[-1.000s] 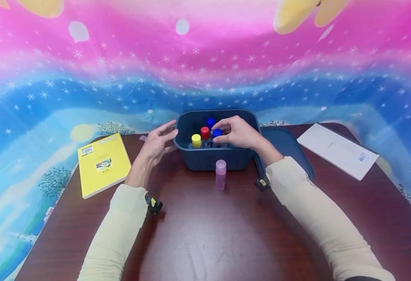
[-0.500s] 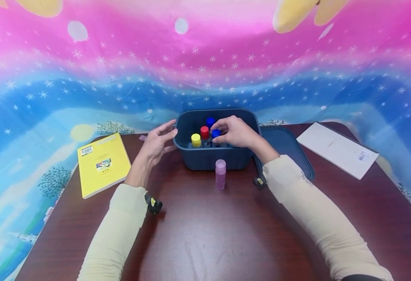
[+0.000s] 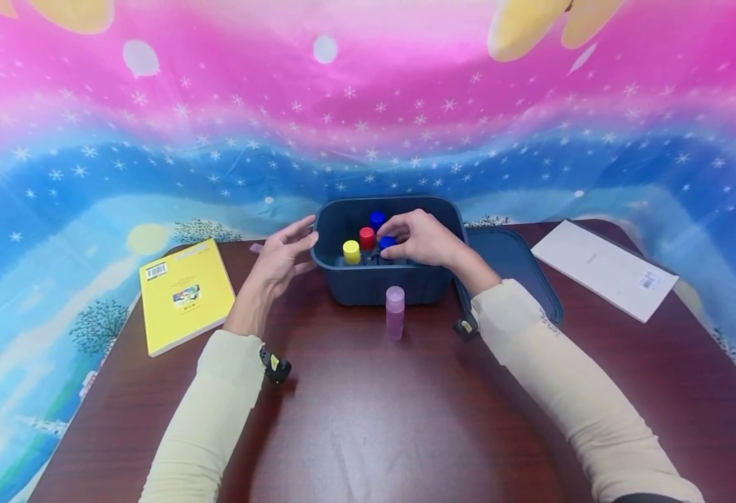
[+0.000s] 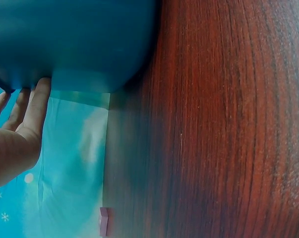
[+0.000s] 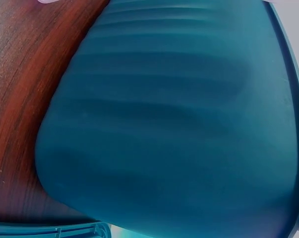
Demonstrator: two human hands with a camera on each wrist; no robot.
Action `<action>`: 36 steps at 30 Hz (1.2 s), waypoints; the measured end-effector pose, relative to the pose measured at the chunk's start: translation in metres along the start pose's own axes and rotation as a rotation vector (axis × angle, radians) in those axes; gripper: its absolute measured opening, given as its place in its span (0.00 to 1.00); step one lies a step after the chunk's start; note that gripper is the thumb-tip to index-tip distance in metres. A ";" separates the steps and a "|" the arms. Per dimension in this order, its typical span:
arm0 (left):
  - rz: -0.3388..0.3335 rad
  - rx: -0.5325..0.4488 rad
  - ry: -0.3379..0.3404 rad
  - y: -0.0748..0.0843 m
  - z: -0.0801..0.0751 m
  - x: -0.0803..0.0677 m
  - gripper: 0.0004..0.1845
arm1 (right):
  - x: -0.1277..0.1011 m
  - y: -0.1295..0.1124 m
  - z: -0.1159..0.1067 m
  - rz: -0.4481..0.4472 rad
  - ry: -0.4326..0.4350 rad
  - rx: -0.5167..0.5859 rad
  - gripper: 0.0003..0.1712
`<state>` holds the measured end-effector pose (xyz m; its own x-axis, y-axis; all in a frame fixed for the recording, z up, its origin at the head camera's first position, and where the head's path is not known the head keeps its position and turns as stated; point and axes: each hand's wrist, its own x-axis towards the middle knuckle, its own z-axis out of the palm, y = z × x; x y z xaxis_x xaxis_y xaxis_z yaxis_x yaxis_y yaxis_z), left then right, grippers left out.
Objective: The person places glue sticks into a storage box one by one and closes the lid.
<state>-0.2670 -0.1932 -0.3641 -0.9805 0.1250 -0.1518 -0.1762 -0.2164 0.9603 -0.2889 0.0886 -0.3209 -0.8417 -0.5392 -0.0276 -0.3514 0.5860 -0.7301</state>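
Note:
A dark blue bin (image 3: 368, 290) stands mid-table with several small bottles upright in it: yellow cap (image 3: 351, 249), red cap (image 3: 367, 235), blue cap (image 3: 377, 218). My right hand (image 3: 413, 236) reaches over the bin from the right and pinches the top of another blue-capped bottle (image 3: 386, 243) inside it. My left hand (image 3: 287, 250) rests with straight fingers against the bin's left wall; the left wrist view shows those fingers (image 4: 34, 106) touching the bin (image 4: 75, 39). The right wrist view shows only the bin's outer wall (image 5: 179, 124).
A pink bottle (image 3: 395, 312) stands on the wooden table (image 3: 368, 419) just in front of the bin. The bin's lid (image 3: 515, 262) lies to its right. A yellow book (image 3: 182, 293) lies left, a white envelope (image 3: 603, 269) far right. A starry cloth backs the table.
My right hand has sunk slightly, taking the blue-capped bottle lower into the bin. The left hand has stayed against the bin.

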 end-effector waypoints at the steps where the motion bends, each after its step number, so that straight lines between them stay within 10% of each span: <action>1: 0.000 0.001 -0.001 0.000 0.000 0.000 0.29 | 0.000 0.000 0.000 -0.001 0.001 0.004 0.21; 36: -0.005 0.015 -0.002 0.000 0.000 -0.001 0.29 | -0.056 -0.009 -0.002 -0.309 0.043 0.180 0.22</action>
<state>-0.2663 -0.1933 -0.3638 -0.9794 0.1277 -0.1563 -0.1800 -0.2013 0.9628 -0.2394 0.1145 -0.3113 -0.7249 -0.6459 0.2396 -0.5178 0.2814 -0.8079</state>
